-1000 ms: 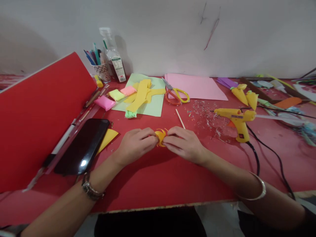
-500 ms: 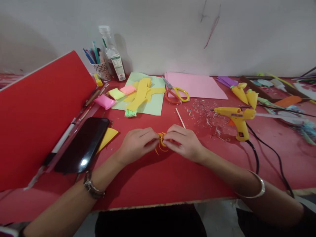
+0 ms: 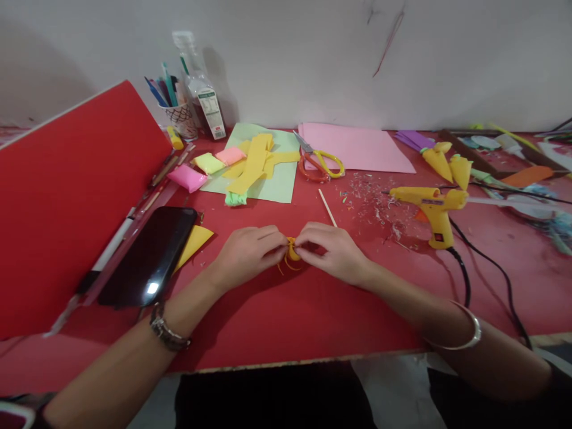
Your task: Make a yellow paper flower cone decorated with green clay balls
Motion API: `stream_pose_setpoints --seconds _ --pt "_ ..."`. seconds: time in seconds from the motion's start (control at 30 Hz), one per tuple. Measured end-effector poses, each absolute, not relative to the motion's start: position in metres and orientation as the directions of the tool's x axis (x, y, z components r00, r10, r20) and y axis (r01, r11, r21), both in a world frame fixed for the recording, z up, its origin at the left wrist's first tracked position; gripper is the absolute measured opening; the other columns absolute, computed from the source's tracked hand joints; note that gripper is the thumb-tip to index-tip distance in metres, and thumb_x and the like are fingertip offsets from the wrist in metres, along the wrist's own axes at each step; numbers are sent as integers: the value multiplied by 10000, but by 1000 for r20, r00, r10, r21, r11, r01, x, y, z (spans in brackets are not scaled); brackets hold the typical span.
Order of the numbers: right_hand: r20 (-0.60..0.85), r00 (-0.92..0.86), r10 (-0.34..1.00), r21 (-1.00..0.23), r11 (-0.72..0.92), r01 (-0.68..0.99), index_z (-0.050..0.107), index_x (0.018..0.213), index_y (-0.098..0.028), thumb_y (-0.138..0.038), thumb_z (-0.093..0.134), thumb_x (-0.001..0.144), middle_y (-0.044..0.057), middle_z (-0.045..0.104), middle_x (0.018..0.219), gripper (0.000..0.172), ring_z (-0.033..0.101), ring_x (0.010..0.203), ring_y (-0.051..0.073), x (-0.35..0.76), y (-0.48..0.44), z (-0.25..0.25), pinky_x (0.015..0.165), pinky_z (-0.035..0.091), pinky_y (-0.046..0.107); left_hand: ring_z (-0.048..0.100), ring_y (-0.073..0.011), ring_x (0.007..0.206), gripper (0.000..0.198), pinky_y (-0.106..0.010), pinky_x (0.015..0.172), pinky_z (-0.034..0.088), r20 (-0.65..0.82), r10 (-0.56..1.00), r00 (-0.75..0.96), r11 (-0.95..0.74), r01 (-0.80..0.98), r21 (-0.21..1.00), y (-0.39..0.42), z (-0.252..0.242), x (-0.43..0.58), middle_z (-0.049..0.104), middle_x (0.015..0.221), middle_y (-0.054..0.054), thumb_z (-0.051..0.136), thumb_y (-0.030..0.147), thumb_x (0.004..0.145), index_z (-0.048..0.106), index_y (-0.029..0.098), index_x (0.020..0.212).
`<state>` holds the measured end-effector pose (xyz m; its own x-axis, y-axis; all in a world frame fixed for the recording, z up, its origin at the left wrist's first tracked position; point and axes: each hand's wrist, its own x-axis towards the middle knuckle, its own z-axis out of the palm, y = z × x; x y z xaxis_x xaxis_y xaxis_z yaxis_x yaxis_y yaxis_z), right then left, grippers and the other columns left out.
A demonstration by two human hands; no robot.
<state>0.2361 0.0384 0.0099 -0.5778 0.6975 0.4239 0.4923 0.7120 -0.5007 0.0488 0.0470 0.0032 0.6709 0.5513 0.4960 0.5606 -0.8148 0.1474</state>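
Between my two hands is a small piece of curled yellow paper strips [image 3: 292,252], just above the red tabletop. My left hand [image 3: 251,253] pinches it from the left, thumb and fingers closed together. From the right, my right hand [image 3: 331,251] pinches the same piece, fingertips almost touching those of the left. The fingers cover part of it, and its thin curled ends hang below. Behind my right hand lies a thin wooden stick [image 3: 328,207]. A yellow paper triangle [image 3: 194,244] sticks out from under a black phone [image 3: 149,256] to the left.
Scissors [image 3: 319,161] lie on pink paper sheets [image 3: 361,146]. Yellow strips [image 3: 254,164] and clay packets [image 3: 187,177] rest around a green sheet [image 3: 279,193]. A corded yellow glue gun [image 3: 431,205] lies right, near scraps. A bottle [image 3: 208,107] and pen cup [image 3: 181,119] stand at the back left.
Both hands stay closed on the curled yellow paper, with the fingertips shifted slightly. Fewer of its loose curled ends show now. The whole view has tilted a little.
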Motion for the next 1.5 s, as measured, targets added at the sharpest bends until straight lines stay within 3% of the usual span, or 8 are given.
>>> stream_pose_setpoints --seconds 0.27,1.1,1.5 --pt "367 -581 727 -551 672 494 512 660 -147 -150 482 772 -7 512 642 116 462 578 70 234 38 14 555 367 175 452 -74 521 205 -164 480 336 435 619 654 -785 538 307 48 4 50 488 574 37 403 195 816 472 165 624" --pt "376 -574 728 -557 672 487 501 650 -156 -145 481 770 -11 507 630 122 459 572 75 233 39 15 554 365 186 457 -76 531 186 -168 489 336 438 624 648 -782 529 330 48 2 51 499 579 37 426 187 798 479 167 621" --pt "371 -540 755 -619 635 462 509 654 -152 -146 488 772 -12 508 624 120 464 562 69 234 37 14 539 375 183 471 -68 542 121 -163 517 381 481 647 591 -761 470 447 48 5 54 516 593 32 473 167 780 519 161 669"
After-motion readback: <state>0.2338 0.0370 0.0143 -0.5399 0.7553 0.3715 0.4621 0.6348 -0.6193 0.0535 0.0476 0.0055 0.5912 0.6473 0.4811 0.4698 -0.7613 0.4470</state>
